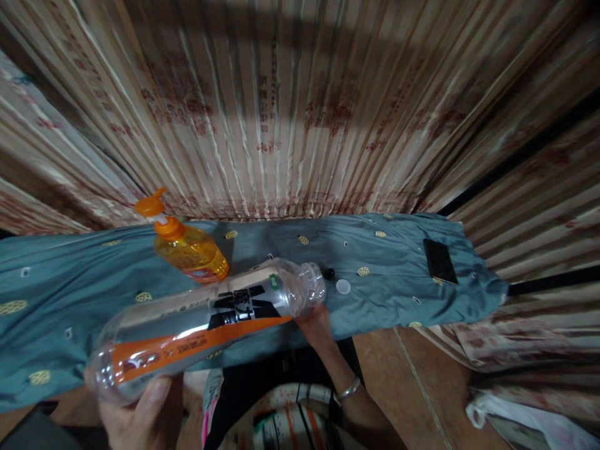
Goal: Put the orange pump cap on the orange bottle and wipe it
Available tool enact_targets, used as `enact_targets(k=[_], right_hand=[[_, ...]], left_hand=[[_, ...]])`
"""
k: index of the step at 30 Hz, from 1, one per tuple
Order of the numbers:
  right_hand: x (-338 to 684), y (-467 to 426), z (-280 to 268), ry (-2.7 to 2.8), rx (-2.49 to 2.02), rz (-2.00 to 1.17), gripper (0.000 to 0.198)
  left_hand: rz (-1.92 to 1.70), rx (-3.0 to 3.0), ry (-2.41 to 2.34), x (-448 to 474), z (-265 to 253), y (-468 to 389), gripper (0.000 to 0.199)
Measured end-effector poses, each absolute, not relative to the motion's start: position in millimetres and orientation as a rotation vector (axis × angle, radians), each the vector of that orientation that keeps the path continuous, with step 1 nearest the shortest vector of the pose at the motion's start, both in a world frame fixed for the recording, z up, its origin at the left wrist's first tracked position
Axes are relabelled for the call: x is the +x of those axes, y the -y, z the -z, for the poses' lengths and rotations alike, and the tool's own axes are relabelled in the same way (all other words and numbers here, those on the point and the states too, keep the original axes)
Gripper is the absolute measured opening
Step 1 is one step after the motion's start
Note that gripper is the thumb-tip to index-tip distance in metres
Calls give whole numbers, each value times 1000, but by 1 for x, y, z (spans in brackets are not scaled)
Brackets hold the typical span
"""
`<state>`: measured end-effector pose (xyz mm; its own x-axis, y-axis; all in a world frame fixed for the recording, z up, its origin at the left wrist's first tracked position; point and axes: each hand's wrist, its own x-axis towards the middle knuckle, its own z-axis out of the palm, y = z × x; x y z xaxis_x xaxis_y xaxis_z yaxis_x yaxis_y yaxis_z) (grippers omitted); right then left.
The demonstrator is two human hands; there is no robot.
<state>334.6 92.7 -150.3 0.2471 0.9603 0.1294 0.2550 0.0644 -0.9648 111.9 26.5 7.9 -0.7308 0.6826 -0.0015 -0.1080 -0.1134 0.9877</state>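
Note:
A large clear plastic bottle (187, 325) with an orange and silver label lies tilted across my view, its neck pointing right. My left hand (145, 406) grips it near the base, thumb on the near side. At the neck end, my right hand (316, 325) holds it from below, its fingers mostly hidden behind the plastic. The bottle's mouth carries no cap. A small round white cap (343, 286) and a small black object (329, 274) lie on the cloth just right of the mouth. Behind the bottle is an orange pump bottle (192, 250) with yellow liquid.
A blue-green patterned cloth (398, 294) covers the long narrow surface in front of me. A black phone-like slab (439, 261) lies toward its right end. Pleated printed curtains (281, 125) hang right behind and at the right. A white bag-like item (520, 415) is at lower right.

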Motion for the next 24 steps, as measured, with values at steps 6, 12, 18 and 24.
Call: enact_targets(k=[6,12,18,24], right_hand=[[334,-93,147,1219,-1426,-814,51],[334,-93,145,1205,-1414,-843,49],[333,-93,145,1214,-1429,-807,50],[333,-93,139,1189,-1419,-860,50]], left_hand=[[-1897,577,-1610,112,-10,-22,96],[-1867,616,-1619,118,-16,-20,85],[-1888,640,-1637,118,-16,-24,75],[-1878,660,-1654,114,-12,-22,75]])
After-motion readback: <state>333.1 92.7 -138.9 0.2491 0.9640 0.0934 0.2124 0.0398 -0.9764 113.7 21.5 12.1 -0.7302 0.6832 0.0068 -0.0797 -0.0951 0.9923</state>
